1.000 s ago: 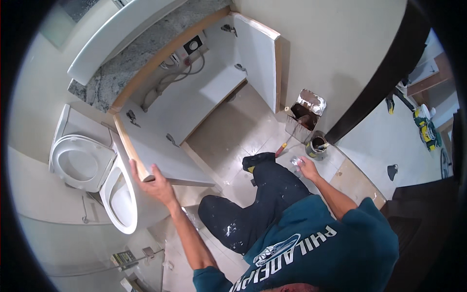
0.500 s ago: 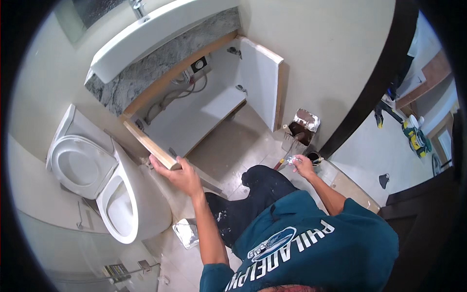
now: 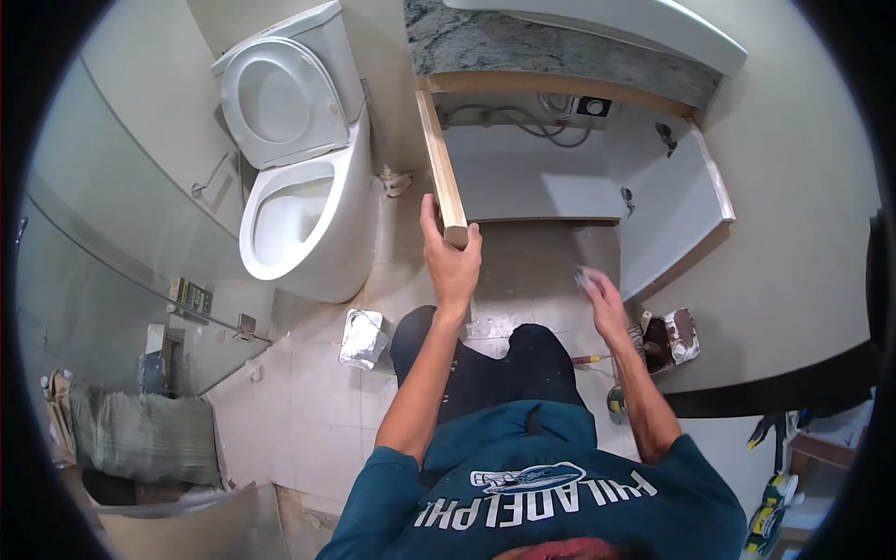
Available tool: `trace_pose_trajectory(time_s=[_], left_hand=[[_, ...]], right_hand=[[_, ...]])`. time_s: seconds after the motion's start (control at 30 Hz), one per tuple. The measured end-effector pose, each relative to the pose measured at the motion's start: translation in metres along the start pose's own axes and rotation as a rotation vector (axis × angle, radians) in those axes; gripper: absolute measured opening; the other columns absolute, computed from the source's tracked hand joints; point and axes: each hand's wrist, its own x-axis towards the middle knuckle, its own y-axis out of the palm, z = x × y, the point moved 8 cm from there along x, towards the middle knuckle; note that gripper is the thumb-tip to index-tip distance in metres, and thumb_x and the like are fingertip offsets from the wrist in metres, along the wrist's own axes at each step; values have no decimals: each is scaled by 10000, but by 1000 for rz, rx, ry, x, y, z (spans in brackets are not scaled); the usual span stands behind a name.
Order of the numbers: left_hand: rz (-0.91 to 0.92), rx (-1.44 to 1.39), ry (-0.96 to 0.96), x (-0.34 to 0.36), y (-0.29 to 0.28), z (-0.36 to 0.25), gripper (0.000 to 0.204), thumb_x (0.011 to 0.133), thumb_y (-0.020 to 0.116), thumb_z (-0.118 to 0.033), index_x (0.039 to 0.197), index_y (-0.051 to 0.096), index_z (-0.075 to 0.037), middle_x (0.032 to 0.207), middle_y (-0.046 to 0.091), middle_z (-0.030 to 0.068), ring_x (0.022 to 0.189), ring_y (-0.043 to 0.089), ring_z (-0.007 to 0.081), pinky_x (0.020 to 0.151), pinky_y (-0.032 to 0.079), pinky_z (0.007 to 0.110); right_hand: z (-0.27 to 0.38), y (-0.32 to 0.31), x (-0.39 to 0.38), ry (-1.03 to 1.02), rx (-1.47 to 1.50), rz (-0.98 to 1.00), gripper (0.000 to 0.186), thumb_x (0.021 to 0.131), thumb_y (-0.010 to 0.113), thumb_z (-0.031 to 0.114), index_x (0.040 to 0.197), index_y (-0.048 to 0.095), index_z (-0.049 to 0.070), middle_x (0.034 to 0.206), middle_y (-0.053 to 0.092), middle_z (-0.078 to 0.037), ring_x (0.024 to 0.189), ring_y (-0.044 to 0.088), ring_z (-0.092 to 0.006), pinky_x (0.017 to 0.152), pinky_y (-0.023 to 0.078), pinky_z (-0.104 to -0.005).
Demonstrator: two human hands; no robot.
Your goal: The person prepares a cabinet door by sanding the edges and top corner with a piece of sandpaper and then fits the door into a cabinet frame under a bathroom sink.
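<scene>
My left hand (image 3: 450,259) grips the lower corner of the open left cabinet door (image 3: 440,163), whose wooden edge faces me. My right hand (image 3: 597,301) hovers in front of the open vanity cabinet (image 3: 532,177) and holds a small pale object, too blurred to name. The right cabinet door (image 3: 674,215) also stands open. Pipes and cables show inside the cabinet, under the stone counter (image 3: 551,51). My dark trouser legs lie on the tiled floor below both hands.
A white toilet (image 3: 299,177) with its lid up stands left of the cabinet. A crumpled foil piece (image 3: 362,338) lies on the floor by my knee. A small open container (image 3: 667,338) and tools sit at the right. A glass shower panel (image 3: 112,280) bounds the left side.
The view has swung round so the cabinet now lies straight ahead. My left hand stays on the left door's corner; my right hand has risen from the floor toward the cabinet.
</scene>
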Motion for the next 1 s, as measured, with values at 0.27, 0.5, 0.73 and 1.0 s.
trace_pose_trajectory(time_s=[0.27,0.5,0.73,1.0], left_hand=[[131,-266,-169,1,9,45,649,982,664,-86,1551,370,17,1337,612,185,1107,628,218,929,521,331],[164,-235,-160,1,6,34,489,978,640,-54,1422,463,51,1228,640,176,1047,632,213,894,512,337],[117,-159,-153,4,-4,31,602,945,647,1,1491,395,37,1271,627,170,1083,630,205,912,513,335],[188,-215,-226,7,-11,48,689,935,636,25,1550,324,10,1321,594,151,1140,614,204,955,498,323]], right_hand=[[283,140,48,-1053,-303,391,472,854,692,-63,1294,700,108,1400,658,-64,1200,617,-295,994,569,-384],[292,182,56,-1228,-553,639,586,782,718,-47,1340,686,132,1409,657,-24,1237,585,-288,1030,556,-383],[301,196,72,-1190,-656,757,506,876,630,-1,1366,670,118,1451,628,-48,1210,577,-307,1077,510,-391],[309,205,70,-982,-755,960,480,939,619,44,1395,653,188,1443,642,-2,1073,613,-293,984,514,-391]])
